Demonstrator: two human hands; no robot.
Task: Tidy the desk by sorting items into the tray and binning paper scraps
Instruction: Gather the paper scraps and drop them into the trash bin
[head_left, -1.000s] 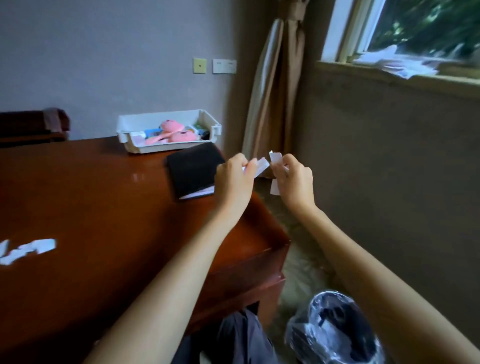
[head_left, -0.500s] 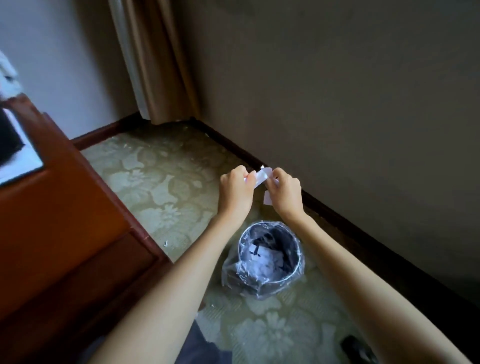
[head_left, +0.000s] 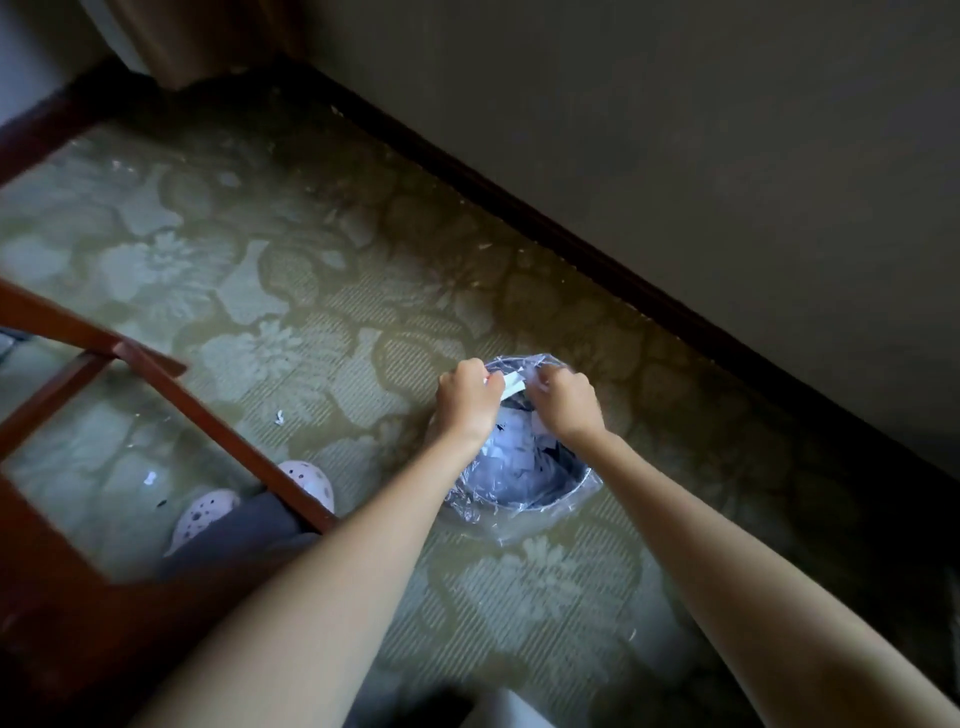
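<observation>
white paper scrap (head_left: 511, 385) pinched between both hands, right above the mouth of the bin (head_left: 571, 467). left hand (head_left: 465, 400) curled, thumb and forefinger nipping one end of the strip; right hand (head_left: 569, 408) curled likewise on the other end, possibly with a second small piece tucked under the palm, too blurred to confirm. both hands over the far side of the opening, above the crinkled clear liner (head_left: 519, 525) and a heap of pale scraps already at the bottom

by the look of it, the moment for letting go. lower both hands a touch deeper into the opening before loosening, to guard against flutter and sideways drift. release one end first, let the strip hang straight down, then drop it; or open all fingers together. spread the right palm fully to shed anything stuck to the skin, with a gentle shake against clinging bits. avoid brushing the liner, loose over the rim and likely easy to drag inward

worth heeding: small white bits (head_left: 279, 417) on the patterned carpet (head_left: 234, 260), near the wooden desk frame (head_left: 78, 332), probably strays. aim therefore for the middle of the bin, not the edge. gather those afterwards, then back to the desk top, out of view here, so no telling how much left to sort
</observation>
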